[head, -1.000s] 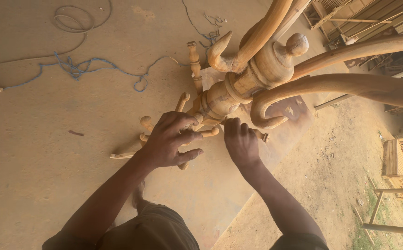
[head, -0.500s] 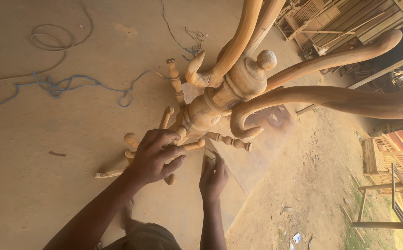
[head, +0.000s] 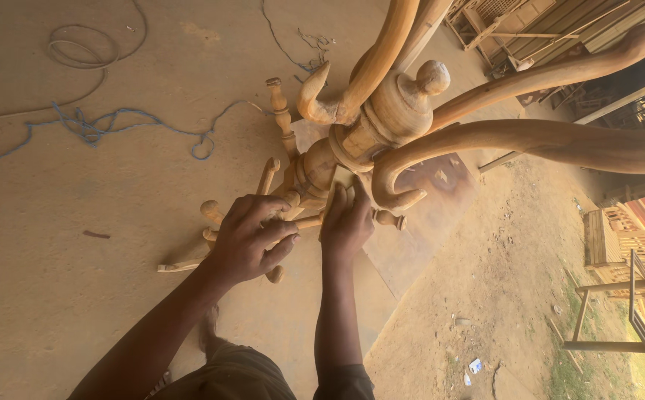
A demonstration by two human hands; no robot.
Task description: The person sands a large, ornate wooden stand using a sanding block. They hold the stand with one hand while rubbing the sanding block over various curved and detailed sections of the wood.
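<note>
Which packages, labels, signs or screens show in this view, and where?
No labels, signs or screens.
Only candidate: small white-and-blue scrap of litter, perhaps a wrapper, on the sandy ground at lower right, far from the left hand and right hand on the pale turned-wood stand; too small to tell.

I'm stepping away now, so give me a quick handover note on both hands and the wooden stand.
Left hand: fingers curled over the turned spindles low on the wooden stand.
Right hand: flat against the central post, fingers pointing up, gripping nothing.
Stand: bare carved wood on the concrete floor, curved arms spreading toward the camera.
Done: spindles look fitted around the post.
Left: can't tell from this view.
</note>
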